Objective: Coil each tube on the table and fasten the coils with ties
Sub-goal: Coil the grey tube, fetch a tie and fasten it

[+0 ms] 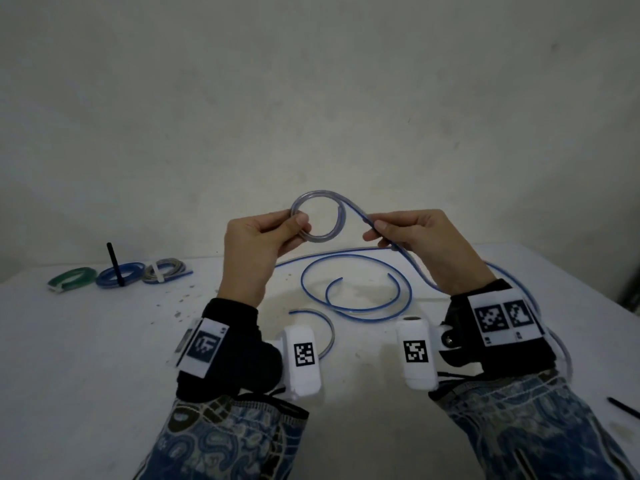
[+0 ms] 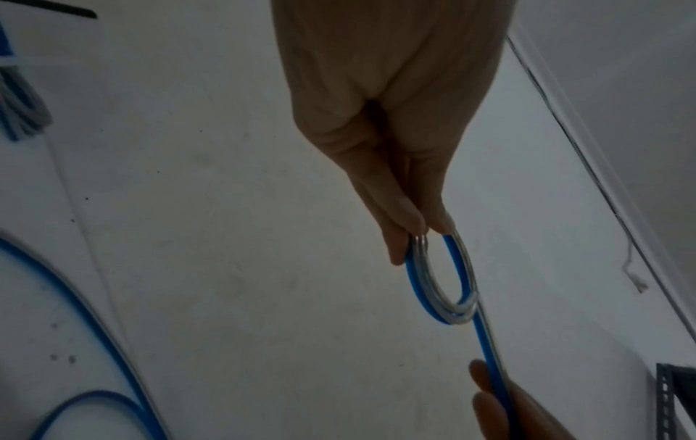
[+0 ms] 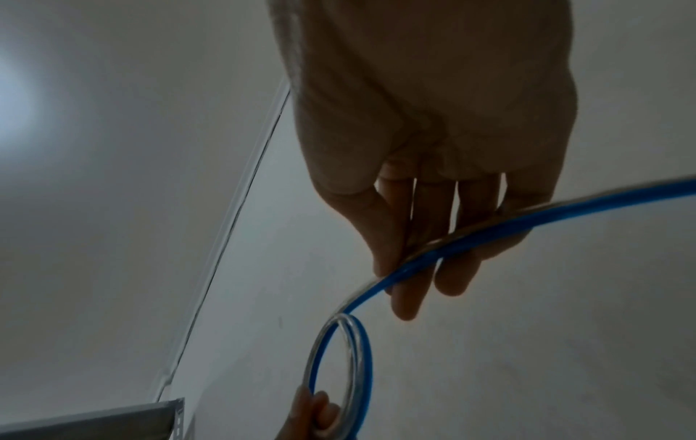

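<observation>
My left hand (image 1: 277, 230) pinches a small coil (image 1: 318, 220) of clear tube with a blue stripe, held up above the white table (image 1: 104, 341). The same coil (image 2: 440, 279) hangs from my thumb and fingers in the left wrist view. My right hand (image 1: 398, 230) grips the tube's free run (image 1: 412, 268) just right of the coil, and that run (image 3: 489, 235) crosses under its fingers in the right wrist view. The rest of the tube (image 1: 360, 292) lies in loose curves on the table below both hands. A short clear piece (image 1: 325, 330) lies near my left wrist.
Three tied coils sit at the table's far left: a green one (image 1: 72, 277), a blue one (image 1: 119, 273) and a grey one (image 1: 166, 270). A black tie (image 1: 116, 265) stands up from the blue coil. Another black tie (image 1: 623, 407) lies near the right edge.
</observation>
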